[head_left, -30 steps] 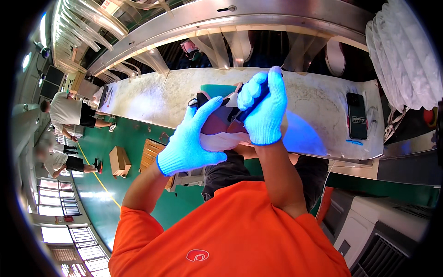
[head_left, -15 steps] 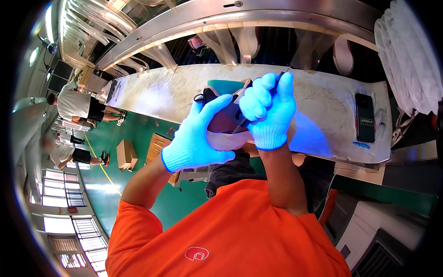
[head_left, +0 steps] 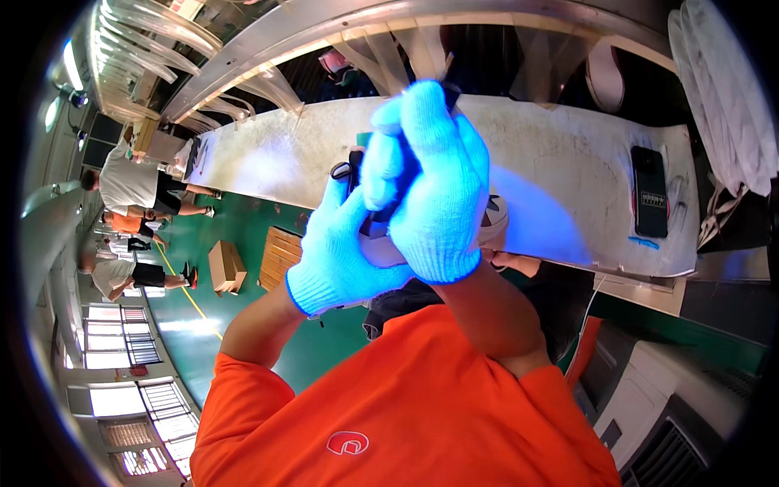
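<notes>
Both my hands wear knitted gloves that look bright blue under the light. My left hand [head_left: 334, 256] is wrapped round the near left side of a shoe [head_left: 497, 219], with a small black loop [head_left: 341, 170] at its fingertips. Over the shoe, my right hand [head_left: 438, 191] is a fist round a slim dark-handled tool [head_left: 451, 96]. A thin tip sticks up from the top of the fist; the tool's lower end is hidden. Most of the shoe is covered by my hands; a pale side with a dark patch shows at the right, and a teal bit [head_left: 363, 140] behind.
A long pale worktop [head_left: 560, 154] runs below a metal rail [head_left: 324, 45] with clear hanging strips. At its right end lie a dark phone [head_left: 649, 195] and a small blue item [head_left: 643, 243]. A cardboard box [head_left: 227, 268] stands on the green floor; people are at the far left.
My right fist has moved left and now covers much of the shoe and the tool's lower end. The shoe's pale right part has come into sight. My left hand keeps its hold.
</notes>
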Motion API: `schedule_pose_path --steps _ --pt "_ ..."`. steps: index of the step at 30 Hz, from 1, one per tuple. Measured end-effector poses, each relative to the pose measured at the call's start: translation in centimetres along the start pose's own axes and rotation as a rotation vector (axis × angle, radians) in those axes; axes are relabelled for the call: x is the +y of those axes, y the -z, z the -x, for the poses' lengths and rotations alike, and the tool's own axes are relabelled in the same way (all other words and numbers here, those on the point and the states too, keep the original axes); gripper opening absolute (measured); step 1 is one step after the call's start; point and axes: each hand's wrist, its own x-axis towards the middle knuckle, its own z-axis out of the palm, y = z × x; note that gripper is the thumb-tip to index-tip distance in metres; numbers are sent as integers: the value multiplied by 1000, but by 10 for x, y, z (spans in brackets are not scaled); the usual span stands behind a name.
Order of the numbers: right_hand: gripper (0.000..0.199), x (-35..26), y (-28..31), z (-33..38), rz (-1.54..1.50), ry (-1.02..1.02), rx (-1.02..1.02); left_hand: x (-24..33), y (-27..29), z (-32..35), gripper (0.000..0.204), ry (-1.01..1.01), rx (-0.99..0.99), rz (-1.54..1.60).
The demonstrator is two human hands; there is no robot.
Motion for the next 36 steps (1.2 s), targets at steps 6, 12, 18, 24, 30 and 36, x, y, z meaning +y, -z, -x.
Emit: schedule_pose_path --steps 6,12,18,24,30,36 --pt "45 -6 33 -17 -418 -68 -110 18 10 -3 90 29 -61 -67" --pt "38 29 51 -37 28 109 215 -18 13 13 103 147 -102 49" --pt "39 -6 92 -35 -46 -1 231 -69 2 43 113 340 -72 332" --pt "34 29 76 -33 -79 -68 199 -61 4 41 114 335 -70 333" --pt "27 33 78 -52 343 44 376 -76 1 41 116 376 -63 378" --pt "21 -51 145 -8 763 -25 435 -174 -31 49 119 403 -193 559"
